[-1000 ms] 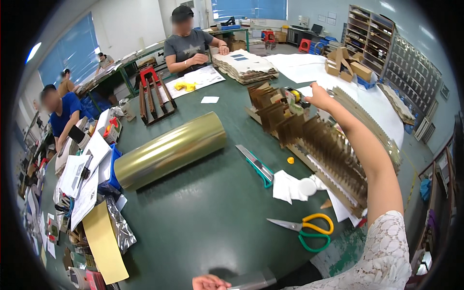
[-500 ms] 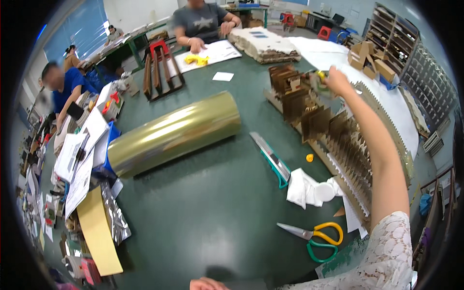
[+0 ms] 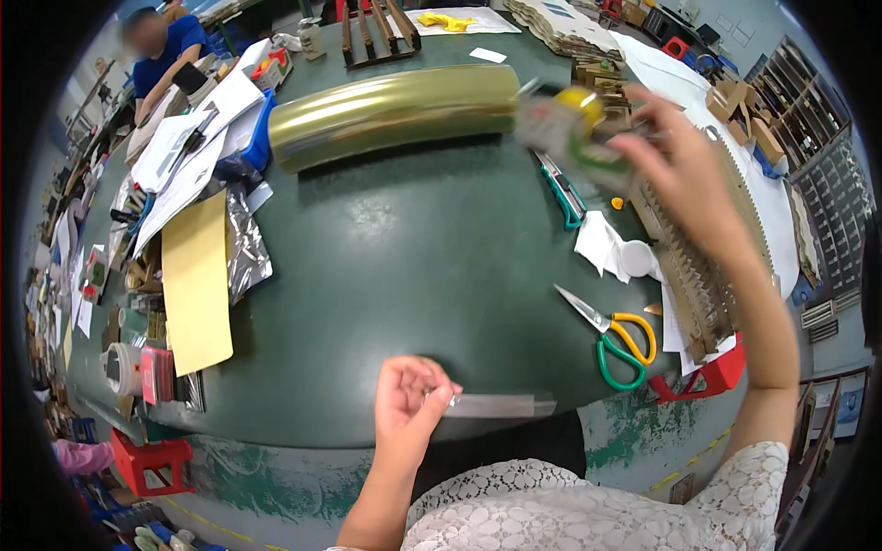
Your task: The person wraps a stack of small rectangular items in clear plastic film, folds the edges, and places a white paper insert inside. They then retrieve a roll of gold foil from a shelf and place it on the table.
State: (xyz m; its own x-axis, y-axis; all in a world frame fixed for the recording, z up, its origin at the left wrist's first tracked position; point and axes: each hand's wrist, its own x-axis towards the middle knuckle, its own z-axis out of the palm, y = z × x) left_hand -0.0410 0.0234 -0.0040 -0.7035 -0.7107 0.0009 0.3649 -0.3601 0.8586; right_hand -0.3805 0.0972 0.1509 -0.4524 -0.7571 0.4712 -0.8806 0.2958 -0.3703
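Note:
My left hand (image 3: pixel 411 399) is at the near table edge, with a narrow clear plastic strip (image 3: pixel 496 405) pinched between thumb and fingers; the strip points right. My right hand (image 3: pixel 684 170) is raised over the far right of the table. In its grip is a see-through object with yellow and green parts (image 3: pixel 577 129), too smeared by motion to name. Below it lie a green utility knife (image 3: pixel 560 190), a small yellow piece (image 3: pixel 616 203) and crumpled white tissue (image 3: pixel 602 243). Closer to me are scissors (image 3: pixel 614 335) with yellow and green handles.
A long shiny gold roll (image 3: pixel 395 115) lies across the back. Papers, a blue tray (image 3: pixel 248 147) and a yellow sheet (image 3: pixel 199 285) crowd the left. Slotted brown racks (image 3: pixel 703 275) line the right. Red stools (image 3: pixel 152 459) stand beside the table. Another person (image 3: pixel 165 50) works far left.
My right hand has lifted the see-through object from the racks and swung it leftward and nearer. My left hand has come fully into view with the strip. The view has tilted down.

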